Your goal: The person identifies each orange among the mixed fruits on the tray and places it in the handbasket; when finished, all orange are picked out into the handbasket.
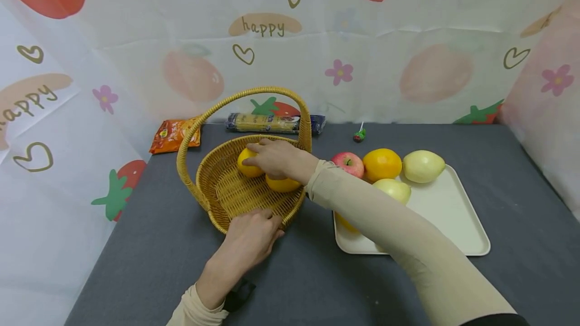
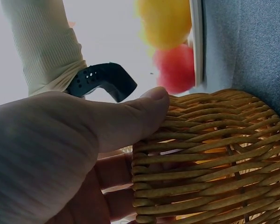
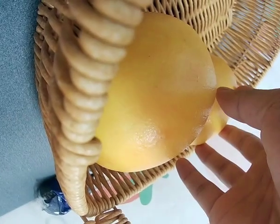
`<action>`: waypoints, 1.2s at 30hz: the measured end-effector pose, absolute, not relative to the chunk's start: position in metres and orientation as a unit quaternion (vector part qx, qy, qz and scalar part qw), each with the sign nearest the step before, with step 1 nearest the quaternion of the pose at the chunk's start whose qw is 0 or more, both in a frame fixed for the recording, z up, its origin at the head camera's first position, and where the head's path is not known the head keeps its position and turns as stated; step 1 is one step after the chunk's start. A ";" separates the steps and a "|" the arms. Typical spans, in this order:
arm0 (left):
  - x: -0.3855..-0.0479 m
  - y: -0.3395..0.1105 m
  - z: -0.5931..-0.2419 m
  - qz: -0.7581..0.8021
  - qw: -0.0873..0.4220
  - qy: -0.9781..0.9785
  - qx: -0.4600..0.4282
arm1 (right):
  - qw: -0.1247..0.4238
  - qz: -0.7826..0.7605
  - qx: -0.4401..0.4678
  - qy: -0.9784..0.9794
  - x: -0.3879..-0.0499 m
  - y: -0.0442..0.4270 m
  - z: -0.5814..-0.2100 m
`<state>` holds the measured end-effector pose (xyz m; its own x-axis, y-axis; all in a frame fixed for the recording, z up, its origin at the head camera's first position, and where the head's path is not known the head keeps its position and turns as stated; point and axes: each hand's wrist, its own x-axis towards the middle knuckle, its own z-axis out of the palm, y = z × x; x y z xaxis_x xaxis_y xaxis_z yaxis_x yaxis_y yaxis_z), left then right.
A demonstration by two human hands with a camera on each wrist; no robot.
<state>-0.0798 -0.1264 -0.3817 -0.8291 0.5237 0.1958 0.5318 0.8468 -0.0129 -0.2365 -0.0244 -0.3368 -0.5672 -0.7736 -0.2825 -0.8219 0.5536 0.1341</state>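
A wicker basket [image 1: 244,200] with a tall handle stands left of centre, two orange fruits inside: one farther left [image 1: 248,162], one nearer its right side [image 1: 283,184]. My left hand [image 1: 254,238] grips the near rim; in the left wrist view the thumb of that hand [image 2: 84,121] lies outside the woven wall [image 2: 205,163], fingers on the other side. Reaching over the right side, my right hand [image 1: 278,157] is at the two fruits. The right wrist view has its fingers [image 3: 200,186] spread beside the larger-looking fruit [image 3: 154,93]; whether they touch a fruit, I cannot tell.
A cream tray [image 1: 444,215] on the right holds a red apple [image 1: 348,164], an orange fruit [image 1: 382,164] and pale yellow fruits [image 1: 423,166], partly behind my right sleeve. Behind the basket lie an orange packet [image 1: 174,136] and a long packet [image 1: 272,123]; a lollipop [image 1: 359,135] lies farther right.
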 end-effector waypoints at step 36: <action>-0.080 -0.127 -0.383 -0.017 0.099 -0.956 -0.274 | -0.171 -0.099 -0.578 0.791 -0.175 0.115 -0.275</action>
<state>-0.0796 -0.1268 -0.3828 -0.8299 0.5211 0.1995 0.5279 0.8490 -0.0215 -0.1753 0.1154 -0.2754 -0.2722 -0.8817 0.3854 -0.9495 0.3111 0.0410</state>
